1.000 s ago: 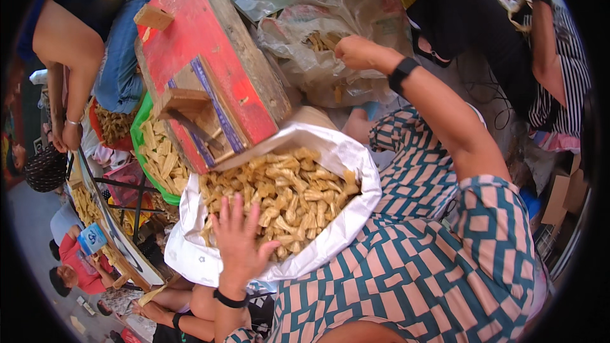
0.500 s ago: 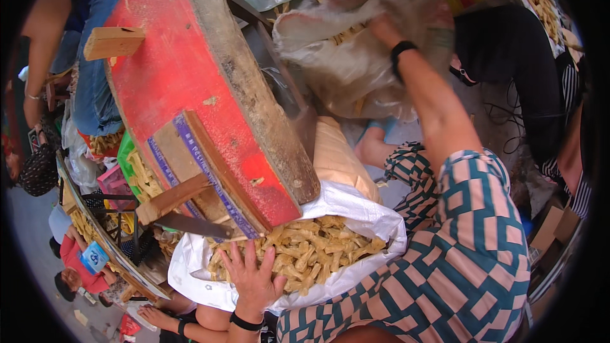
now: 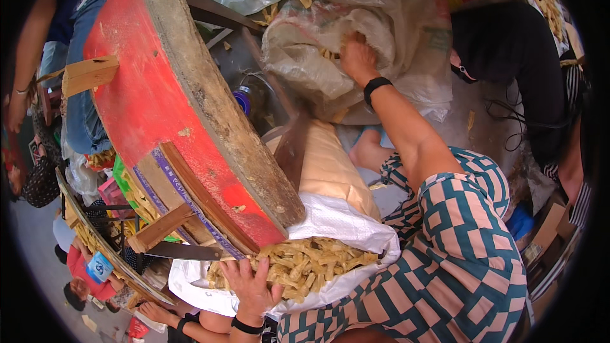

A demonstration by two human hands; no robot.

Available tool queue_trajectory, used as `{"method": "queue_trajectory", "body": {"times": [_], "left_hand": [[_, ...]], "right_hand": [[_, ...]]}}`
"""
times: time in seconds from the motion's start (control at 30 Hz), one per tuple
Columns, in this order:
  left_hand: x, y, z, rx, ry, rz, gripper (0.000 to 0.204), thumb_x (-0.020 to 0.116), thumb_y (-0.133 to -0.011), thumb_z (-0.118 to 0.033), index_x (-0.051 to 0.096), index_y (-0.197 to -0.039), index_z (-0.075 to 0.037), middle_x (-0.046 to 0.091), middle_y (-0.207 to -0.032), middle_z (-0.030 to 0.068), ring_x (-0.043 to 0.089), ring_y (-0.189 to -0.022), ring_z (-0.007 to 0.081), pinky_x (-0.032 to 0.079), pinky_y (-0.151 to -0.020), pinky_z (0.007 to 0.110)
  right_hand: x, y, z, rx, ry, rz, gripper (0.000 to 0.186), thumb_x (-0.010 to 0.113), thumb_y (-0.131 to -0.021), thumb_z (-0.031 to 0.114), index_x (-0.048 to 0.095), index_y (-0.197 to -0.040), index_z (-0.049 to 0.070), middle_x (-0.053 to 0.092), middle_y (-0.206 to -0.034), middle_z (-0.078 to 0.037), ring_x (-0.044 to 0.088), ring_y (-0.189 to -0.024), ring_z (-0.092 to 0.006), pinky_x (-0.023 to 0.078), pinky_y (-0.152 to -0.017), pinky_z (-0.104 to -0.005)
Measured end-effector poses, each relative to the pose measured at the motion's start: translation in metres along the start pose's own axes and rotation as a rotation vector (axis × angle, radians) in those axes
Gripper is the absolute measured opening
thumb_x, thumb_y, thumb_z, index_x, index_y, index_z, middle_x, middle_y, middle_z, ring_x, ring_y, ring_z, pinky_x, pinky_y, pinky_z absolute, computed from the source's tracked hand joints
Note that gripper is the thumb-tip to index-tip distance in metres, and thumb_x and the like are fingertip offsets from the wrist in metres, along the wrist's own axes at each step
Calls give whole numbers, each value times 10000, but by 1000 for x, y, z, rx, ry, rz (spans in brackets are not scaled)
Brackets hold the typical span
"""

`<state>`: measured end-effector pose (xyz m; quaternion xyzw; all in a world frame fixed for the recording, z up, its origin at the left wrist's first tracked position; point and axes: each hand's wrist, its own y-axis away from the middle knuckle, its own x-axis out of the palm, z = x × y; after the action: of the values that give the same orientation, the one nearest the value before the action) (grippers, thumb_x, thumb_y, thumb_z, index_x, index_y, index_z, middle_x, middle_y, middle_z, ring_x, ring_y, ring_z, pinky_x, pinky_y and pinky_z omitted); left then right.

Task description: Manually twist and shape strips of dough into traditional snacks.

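The white sack (image 3: 206,303) in the person's lap gapes open, filled with yellowish-brown dried pieces (image 3: 318,267); the left hand (image 3: 251,287) lies palm down at its near rim, fingers spread over the pieces; the right hand (image 3: 359,60) reaches into the mouth of a translucent sack (image 3: 416,57), where a few similar pieces show; its fingertips are hidden, so I cannot tell whether they pinch anything; a green container (image 3: 119,173), mostly covered, sits to the left.

The lower edge of the red board (image 3: 159,114) comes right up to the white sack's far rim and covers part of the opening; open floor shows between the board's thick grey edge and the translucent sack, with a purple-blue round object (image 3: 243,98) on it, partly hidden.

A dark beam (image 3: 293,149) and a peach-coloured padded bundle (image 3: 333,168) stand between the two sacks; a long blade (image 3: 184,251) juts from the wooden fixture (image 3: 164,225) on the board, close to the left hand; at right, a co-worker's black-clad leg (image 3: 502,51) borders the translucent sack, black cables (image 3: 508,117) lying below it.
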<state>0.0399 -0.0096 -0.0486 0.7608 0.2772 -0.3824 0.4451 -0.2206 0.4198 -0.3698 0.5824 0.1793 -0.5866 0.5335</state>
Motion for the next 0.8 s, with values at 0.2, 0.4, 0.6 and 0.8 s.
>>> {"method": "queue_trajectory", "body": {"times": [0.2,0.4,0.6,0.8], "left_hand": [[-2,-1,-1,-15,23,20,680,549,-859,-497,501,-1409,-99,352,-1496,272,213,-1434,546,148,-1119,738],[-3,-10,-5,-4,39,-47,682,591,-830,-463,509,-1413,-117,373,-1485,274,242,-1423,556,170,-1106,730],[-3,-15,-8,12,116,-188,708,655,-747,-344,529,-1423,-178,395,-1537,220,276,-1431,532,196,-1075,749],[0,-18,-11,66,83,-278,744,689,-750,-345,513,-1455,-188,410,-1534,194,285,-1448,489,217,-1093,718]], "right_hand": [[47,19,-12,-154,284,-414,415,579,-930,187,539,-1267,-50,673,-1065,-207,699,-875,-374,575,-657,-519],[-40,43,8,-5,90,180,295,652,-796,126,715,-1039,-29,709,-959,-271,693,-930,-425,562,-822,-485],[-112,75,9,-205,35,215,263,616,-763,125,720,-930,-50,702,-982,-280,678,-953,-448,524,-826,-508],[-199,157,24,-433,-574,398,225,744,-778,135,712,-960,6,733,-882,-91,674,-851,-169,514,-755,-337]]}}
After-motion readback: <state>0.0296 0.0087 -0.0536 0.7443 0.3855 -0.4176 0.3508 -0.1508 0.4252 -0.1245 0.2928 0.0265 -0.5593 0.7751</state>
